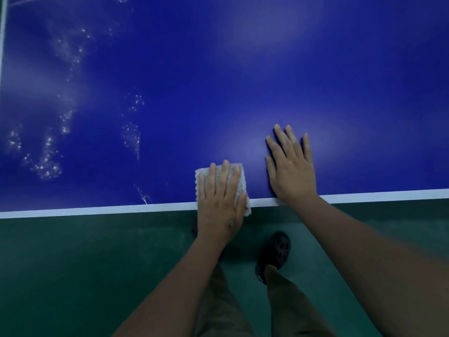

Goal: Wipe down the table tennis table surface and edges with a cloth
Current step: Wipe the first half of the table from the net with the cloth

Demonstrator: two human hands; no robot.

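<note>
Table tennis table (243, 69) fills the upper part of the head view, its blue surface seen from above. A white edge line (97, 211) runs along the near side, and another white line (3, 32) goes up at the far left. On the left part of the surface lie patches of small bright droplets (46, 164), and one thin wet streak is near the edge line.

The cloth (201, 176), pale and folded to a small rectangle, lies on the table at the near edge. Its lower corner goes over the white line and a little past the edge. The left hand (220, 205) lies flat on top of it, fingers straight and pressing down, the thumb beside the cloth's right side.

The right hand (291, 171) rests just beside it on the bare blue surface, palm down, fingers spread and straight, holding nothing. Its heel sits at the white edge line.

Below the table is a dark green floor (73, 263). On it stands a dark shoe (275, 251) with holes on top, and brownish trouser legs (291, 307) show between the two forearms.
</note>
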